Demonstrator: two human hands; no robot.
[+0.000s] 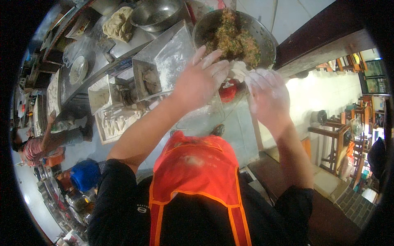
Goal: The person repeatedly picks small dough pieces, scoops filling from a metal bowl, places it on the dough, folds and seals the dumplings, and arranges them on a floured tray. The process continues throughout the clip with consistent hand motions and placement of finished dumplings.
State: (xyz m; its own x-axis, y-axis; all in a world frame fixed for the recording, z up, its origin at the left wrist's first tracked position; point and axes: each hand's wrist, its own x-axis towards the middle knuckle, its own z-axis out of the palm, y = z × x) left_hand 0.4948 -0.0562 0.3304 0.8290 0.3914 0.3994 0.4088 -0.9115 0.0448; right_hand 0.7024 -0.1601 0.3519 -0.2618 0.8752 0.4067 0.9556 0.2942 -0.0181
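Observation:
Both my hands are dusted with flour. My left hand (200, 80) is raised with its fingers somewhat spread, over the right edge of a metal box (172, 61) dusted with flour. Between my hands is a piece of pale dough (238, 71), gathered at the top. The fingertips of my right hand (269, 92) are bent and touch its right side. Whether my left fingers touch the dough is unclear. Just beyond lies a large metal bowl (272, 52) of minced filling with green bits (237, 40). A red object (227, 92) shows below the dough.
A dough lump (118, 24) and a steel basin (157, 15) stand at the upper left. Below them are a smaller floured box (100, 92) and a tray of shaped dough pieces (118, 124). Another person (40, 147) is at the far left. A dark ledge (320, 37) runs along the right.

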